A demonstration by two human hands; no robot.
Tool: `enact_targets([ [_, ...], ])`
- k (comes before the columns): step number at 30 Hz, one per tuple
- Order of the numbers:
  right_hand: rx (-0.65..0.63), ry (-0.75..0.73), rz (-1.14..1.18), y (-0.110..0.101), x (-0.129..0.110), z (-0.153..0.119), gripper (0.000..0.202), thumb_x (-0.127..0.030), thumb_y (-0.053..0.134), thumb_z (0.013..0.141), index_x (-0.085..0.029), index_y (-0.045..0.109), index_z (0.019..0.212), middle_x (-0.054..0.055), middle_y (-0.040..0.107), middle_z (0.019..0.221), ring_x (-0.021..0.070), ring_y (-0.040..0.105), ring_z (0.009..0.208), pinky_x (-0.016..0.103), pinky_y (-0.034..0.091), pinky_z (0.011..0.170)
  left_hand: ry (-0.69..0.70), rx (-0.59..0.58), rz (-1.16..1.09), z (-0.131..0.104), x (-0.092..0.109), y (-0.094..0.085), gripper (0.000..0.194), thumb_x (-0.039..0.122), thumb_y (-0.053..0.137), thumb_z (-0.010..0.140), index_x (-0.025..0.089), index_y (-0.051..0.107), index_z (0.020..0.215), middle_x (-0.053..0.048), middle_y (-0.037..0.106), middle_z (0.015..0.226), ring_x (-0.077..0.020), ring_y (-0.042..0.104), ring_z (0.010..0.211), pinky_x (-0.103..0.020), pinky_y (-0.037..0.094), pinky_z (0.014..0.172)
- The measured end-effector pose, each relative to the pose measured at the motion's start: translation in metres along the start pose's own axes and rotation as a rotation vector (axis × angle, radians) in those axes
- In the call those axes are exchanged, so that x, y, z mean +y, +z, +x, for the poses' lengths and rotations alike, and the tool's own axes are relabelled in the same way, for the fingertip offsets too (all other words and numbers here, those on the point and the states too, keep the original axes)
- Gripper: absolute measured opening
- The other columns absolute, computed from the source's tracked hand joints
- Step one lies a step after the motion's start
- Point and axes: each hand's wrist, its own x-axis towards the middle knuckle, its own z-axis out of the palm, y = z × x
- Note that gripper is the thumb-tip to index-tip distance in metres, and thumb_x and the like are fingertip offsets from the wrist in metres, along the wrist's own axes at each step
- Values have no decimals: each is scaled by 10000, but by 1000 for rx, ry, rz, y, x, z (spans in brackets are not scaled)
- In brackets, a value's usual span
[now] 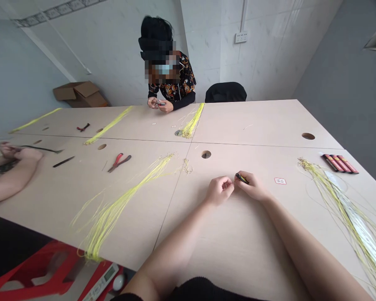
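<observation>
Left edge: another person's hands (26, 154) at the table (253, 246), by a dark strip (42, 148).
Black stick: (63, 161) flat on the wood, to the right of that person's forearm.
Pliers: near pair (114, 165) with handles spread, one red and one dark; a second pair (82, 128) lies farther back.
Yellow cords: a long bunch (120, 202) slants from the table's front edge toward the middle, well apart from the wearer's fingers.
Across: a co-worker (185, 75) in a patterned top, head bent, both hands close together around a small object; another yellow bunch (194, 121) lies beside them.
Hole: (206, 154) round, cut through the table beyond the left hand.
Left hand: (219, 190) fingers curled inward, tips just beside the right hand's — whether they meet or pinch something thin, I cannot tell.
Tool: (242, 178) small, black and yellow, lying slantwise in the right hand's grip, its dark end showing beyond the fingers toward the left hand.
Right hand: (253, 187) closed around the tool — thumb side facing the left hand.
Label: (280, 181) small, red-edged, near the right hand.
Right end: cords (334, 193) beside a pale strip (359, 225); red-and-black tubes (340, 164) in a row behind.
</observation>
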Motion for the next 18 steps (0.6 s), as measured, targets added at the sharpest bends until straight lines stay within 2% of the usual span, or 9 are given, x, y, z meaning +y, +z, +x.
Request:
enact_targets([
  [18,-1,6,6,-1,1,-1,133,-272,465,765,-171,505,689,-14,468,628,110,400,601,246,321,561,18,11,-24,1,-2,3,130,227,506,729,164,518,617,28,531,586,-86,449,547,-208,342,542],
])
